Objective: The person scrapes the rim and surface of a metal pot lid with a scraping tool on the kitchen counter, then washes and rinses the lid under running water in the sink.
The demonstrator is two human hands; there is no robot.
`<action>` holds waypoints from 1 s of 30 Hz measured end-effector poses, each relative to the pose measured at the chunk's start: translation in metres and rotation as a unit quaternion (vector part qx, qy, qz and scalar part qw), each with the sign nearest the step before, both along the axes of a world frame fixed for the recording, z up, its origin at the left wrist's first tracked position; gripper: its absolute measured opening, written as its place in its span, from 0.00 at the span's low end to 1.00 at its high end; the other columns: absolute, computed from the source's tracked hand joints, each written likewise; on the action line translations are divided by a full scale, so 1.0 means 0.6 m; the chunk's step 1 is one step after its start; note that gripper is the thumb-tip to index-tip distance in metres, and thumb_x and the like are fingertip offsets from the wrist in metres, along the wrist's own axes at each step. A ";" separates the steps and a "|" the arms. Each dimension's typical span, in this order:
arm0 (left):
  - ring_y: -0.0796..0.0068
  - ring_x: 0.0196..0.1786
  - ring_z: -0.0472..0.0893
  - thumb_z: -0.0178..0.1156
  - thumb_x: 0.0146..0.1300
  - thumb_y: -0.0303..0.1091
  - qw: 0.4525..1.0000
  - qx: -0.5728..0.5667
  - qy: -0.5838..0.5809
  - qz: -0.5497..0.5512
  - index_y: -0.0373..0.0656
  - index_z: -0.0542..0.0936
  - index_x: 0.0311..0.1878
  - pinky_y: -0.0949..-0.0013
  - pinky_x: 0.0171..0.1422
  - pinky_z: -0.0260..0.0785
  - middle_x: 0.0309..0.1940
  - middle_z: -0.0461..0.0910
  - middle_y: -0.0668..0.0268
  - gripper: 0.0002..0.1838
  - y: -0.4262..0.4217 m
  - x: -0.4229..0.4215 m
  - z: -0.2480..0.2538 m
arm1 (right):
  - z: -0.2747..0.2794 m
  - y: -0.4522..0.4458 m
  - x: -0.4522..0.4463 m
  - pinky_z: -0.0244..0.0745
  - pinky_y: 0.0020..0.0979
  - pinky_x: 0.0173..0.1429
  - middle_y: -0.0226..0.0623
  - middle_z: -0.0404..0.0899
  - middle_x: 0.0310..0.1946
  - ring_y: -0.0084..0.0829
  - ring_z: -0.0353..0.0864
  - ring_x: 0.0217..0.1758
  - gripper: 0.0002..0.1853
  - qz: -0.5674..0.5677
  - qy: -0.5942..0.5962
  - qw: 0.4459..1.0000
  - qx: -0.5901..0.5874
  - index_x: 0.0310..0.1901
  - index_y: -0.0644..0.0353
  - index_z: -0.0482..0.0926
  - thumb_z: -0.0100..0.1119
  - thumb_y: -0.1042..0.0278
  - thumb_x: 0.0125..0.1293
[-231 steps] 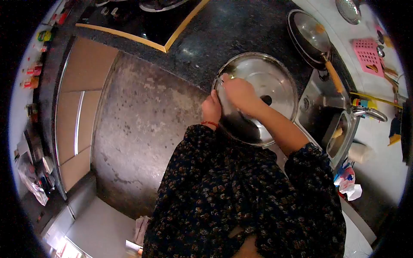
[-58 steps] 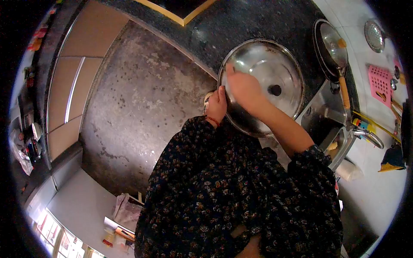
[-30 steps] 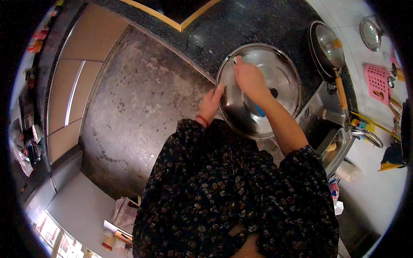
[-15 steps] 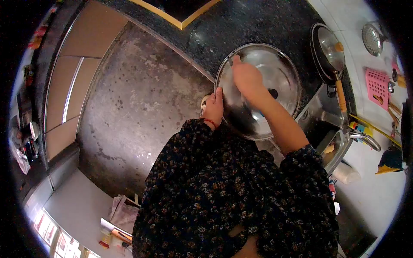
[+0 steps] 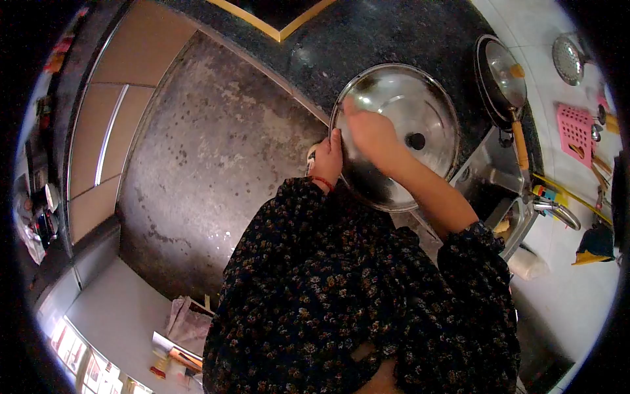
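A large round lid [image 5: 430, 108], shiny with a metal rim and a black knob, is tilted in front of me beside the counter edge. My left hand [image 5: 330, 157] is closed on the lid's left rim, thumb on top, a red band at the wrist. My right hand [image 5: 374, 134] lies over the lid's left part, near the rim. Its fingers are curled, with one reaching toward the rim; whatever they may hold is hidden beneath the hand.
On the dark counter [image 5: 394, 29] stands a lidded pan [image 5: 505, 79] with a wooden handle. To the right are a metal sink [image 5: 495, 164] and a faucet [image 5: 558, 213]. A pink perforated rack [image 5: 575, 131] and a skimmer [image 5: 567, 60] hang on the wall. Floor [image 5: 210, 144] lies left.
My right hand has moved down and slightly left across the lid, uncovering more of the black knob. My left hand keeps its hold on the rim.
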State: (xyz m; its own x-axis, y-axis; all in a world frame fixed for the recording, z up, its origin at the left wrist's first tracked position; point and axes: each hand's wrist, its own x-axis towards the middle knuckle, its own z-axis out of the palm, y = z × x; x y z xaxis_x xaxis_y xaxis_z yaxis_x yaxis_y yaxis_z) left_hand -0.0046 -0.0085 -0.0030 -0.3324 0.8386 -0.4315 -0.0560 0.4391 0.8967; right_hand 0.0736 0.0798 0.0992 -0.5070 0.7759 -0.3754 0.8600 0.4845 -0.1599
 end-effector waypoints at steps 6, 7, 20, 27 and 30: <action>0.54 0.27 0.74 0.39 0.66 0.55 0.994 -0.074 0.038 -0.072 0.29 0.75 0.31 0.60 0.36 0.65 0.22 0.74 0.47 0.32 0.003 -0.013 -0.016 | 0.008 -0.024 0.000 0.74 0.41 0.29 0.47 0.77 0.24 0.45 0.79 0.28 0.13 0.027 0.010 0.999 -0.022 0.45 0.66 0.64 0.45 0.73 0.57; 0.54 0.26 0.74 0.39 0.66 0.55 0.994 -0.070 0.046 -0.069 0.28 0.75 0.29 0.60 0.34 0.65 0.20 0.73 0.47 0.32 0.003 -0.014 -0.013 | 0.011 -0.027 -0.001 0.74 0.42 0.29 0.47 0.77 0.24 0.46 0.79 0.29 0.13 0.023 0.009 0.999 -0.028 0.44 0.65 0.64 0.45 0.73 0.57; 0.53 0.43 0.75 0.44 0.63 0.56 0.978 -0.136 -0.140 -0.066 0.31 0.73 0.45 0.62 0.46 0.64 0.40 0.76 0.49 0.31 0.020 -0.054 0.062 | -0.024 0.060 0.025 0.71 0.48 0.37 0.51 0.77 0.29 0.50 0.78 0.34 0.15 -0.168 0.020 0.985 0.033 0.46 0.64 0.69 0.43 0.63 0.63; 0.47 0.51 0.70 0.32 0.65 0.60 0.963 -0.210 0.025 -0.165 0.39 0.71 0.51 0.58 0.56 0.61 0.47 0.73 0.50 0.33 -0.022 0.005 -0.042 | -0.008 0.087 0.025 0.75 0.43 0.41 0.55 0.77 0.36 0.49 0.79 0.40 0.16 -0.181 0.001 0.983 0.006 0.48 0.71 0.68 0.45 0.73 0.58; 0.48 0.51 0.70 0.28 0.65 0.60 0.958 -0.203 0.056 -0.196 0.39 0.71 0.50 0.56 0.56 0.60 0.45 0.74 0.51 0.34 -0.010 -0.005 -0.011 | -0.011 0.088 0.025 0.74 0.44 0.41 0.54 0.77 0.35 0.49 0.78 0.40 0.15 -0.174 0.001 0.985 0.019 0.46 0.70 0.68 0.42 0.71 0.61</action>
